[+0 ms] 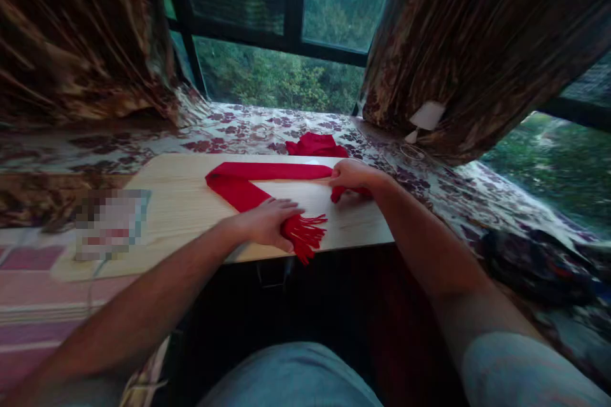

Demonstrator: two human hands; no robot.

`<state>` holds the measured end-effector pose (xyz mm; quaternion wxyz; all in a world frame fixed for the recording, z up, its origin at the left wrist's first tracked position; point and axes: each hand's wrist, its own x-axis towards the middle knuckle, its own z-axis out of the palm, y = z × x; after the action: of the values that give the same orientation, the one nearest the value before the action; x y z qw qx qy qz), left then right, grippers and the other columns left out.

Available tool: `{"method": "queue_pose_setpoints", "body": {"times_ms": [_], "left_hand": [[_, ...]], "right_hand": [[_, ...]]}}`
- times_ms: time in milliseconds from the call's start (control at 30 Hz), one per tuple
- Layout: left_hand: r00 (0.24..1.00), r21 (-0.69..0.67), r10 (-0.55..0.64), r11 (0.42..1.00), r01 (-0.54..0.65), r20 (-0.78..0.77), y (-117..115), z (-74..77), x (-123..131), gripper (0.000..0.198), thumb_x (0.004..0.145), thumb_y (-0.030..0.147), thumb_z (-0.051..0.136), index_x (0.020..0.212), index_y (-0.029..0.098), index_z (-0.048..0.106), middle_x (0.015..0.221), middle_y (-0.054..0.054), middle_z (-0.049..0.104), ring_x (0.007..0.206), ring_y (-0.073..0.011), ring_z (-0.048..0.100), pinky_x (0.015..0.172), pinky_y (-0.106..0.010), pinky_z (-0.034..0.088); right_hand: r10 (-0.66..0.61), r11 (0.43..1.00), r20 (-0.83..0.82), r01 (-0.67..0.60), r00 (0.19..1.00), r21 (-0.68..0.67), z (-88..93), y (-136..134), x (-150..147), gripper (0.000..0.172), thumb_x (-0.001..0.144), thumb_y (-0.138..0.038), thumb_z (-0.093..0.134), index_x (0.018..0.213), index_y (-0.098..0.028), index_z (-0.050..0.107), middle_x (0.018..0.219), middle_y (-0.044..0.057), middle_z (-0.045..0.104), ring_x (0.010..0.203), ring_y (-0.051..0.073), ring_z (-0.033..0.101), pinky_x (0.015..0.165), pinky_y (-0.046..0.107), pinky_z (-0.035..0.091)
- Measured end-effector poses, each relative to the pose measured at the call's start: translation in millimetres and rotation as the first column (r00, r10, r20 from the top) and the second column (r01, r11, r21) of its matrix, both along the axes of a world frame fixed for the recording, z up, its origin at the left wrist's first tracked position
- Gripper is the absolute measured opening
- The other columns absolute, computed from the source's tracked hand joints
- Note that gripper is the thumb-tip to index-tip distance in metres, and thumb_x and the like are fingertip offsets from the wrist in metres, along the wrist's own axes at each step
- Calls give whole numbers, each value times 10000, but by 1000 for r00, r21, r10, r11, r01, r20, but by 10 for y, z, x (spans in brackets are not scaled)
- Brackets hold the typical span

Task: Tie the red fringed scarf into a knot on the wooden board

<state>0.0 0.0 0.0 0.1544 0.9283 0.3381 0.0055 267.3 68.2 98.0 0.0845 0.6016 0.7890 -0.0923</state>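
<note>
A red fringed scarf [274,170] lies on the pale wooden tabletop [176,203]. It is folded into a narrow band that bends sharply at the left. My left hand [270,222] rests on the near stretch of the scarf, fingers extended and thumb apart, just left of the loose fringe [305,235]. At the right end of the far stretch, my right hand [353,175] is closed on the scarf. A bit of red cloth hangs out below those fingers. More bunched red fabric [317,144] sits behind the table; whether it joins the scarf I cannot tell.
A blurred-out device with a cable [112,222] stands on the table's left part. Behind is a floral-covered ledge [258,124] with a small white lamp [427,116] at the right. Patterned curtains [86,32] flank the window. Dark items [534,264] lie at the far right.
</note>
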Motion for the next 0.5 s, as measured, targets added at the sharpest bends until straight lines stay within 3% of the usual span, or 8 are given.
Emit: {"method": "queue_pose_setpoints", "body": {"times_ms": [67, 200, 300, 433, 500], "left_hand": [[1000, 4, 20, 1000, -20, -6, -39, -41, -67, 1033, 761, 723, 670, 1607, 241, 323, 1654, -186, 289, 1523, -393, 254, 1210, -555, 197], [999, 2, 46, 999, -45, -15, -82, -100, -153, 919, 831, 662, 627, 1600, 251, 339, 1656, -167, 298, 1524, -387, 256, 1205, -566, 209], [999, 22, 51, 998, -51, -3, -90, -95, -150, 830, 861, 586, 624, 1573, 228, 393, 1638, -169, 337, 1510, -375, 294, 1198, -554, 247], [991, 120, 20, 992, -36, 134, -87, -92, -92, 541, 884, 365, 620, 1390, 175, 594, 1449, -172, 567, 1351, -312, 516, 1121, -437, 401], [975, 173, -6, 984, -33, 223, -77, -137, -64, 382, 901, 253, 566, 1261, 182, 671, 1296, -146, 655, 1227, -269, 597, 1063, -392, 450]], "right_hand": [[63, 996, -6, -64, 998, -55, -41, -73, 116, 220, 776, -181, 653, 934, -158, 805, 802, 17, 756, 686, 129, 633, 576, 206, 399], [107, 985, -14, -108, 994, -138, -93, -185, 289, 439, 727, -61, 634, 1115, -195, 789, 990, 28, 785, 786, 145, 682, 657, 192, 457], [133, 973, -35, -137, 991, -187, -107, -240, 363, 498, 733, -43, 613, 1168, -219, 780, 1030, 33, 785, 789, 155, 695, 702, 206, 485], [162, 950, -246, -219, 956, -225, -176, -316, 440, 545, 712, -63, 627, 1218, -215, 760, 1061, 40, 777, 813, 169, 695, 745, 231, 514], [106, 941, -460, -239, 882, -240, -267, -363, 469, 624, 695, -95, 650, 1308, -199, 705, 1063, 50, 769, 817, 176, 691, 754, 256, 533]]}}
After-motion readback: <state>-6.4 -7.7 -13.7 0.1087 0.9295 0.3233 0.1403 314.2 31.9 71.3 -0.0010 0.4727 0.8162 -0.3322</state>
